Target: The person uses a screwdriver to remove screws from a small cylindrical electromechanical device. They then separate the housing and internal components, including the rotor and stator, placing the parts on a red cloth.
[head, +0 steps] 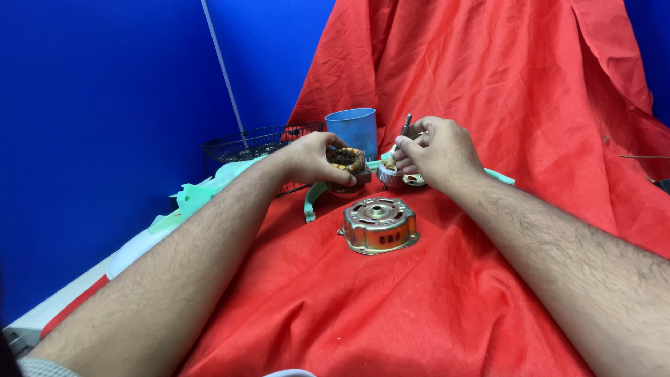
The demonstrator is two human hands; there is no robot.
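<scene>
Head view: my left hand (312, 156) grips a copper-wound stator (348, 164), my right hand (437, 152) pinches a steel-shafted rotor (391, 169), behind a domed metal motor cover (378, 224) on wrinkled red cloth (391, 307).

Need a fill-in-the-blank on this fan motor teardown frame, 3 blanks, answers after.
1. The left hand grips a motor stator wound with ____ coils.
2. The round metal motor cover lies on the ____ cloth, nearer the camera than both hands.
3. Behind the hands stands a ____ plastic cup, while the right hand holds the rotor by its shaft.

Missing words: copper; red; blue
</scene>
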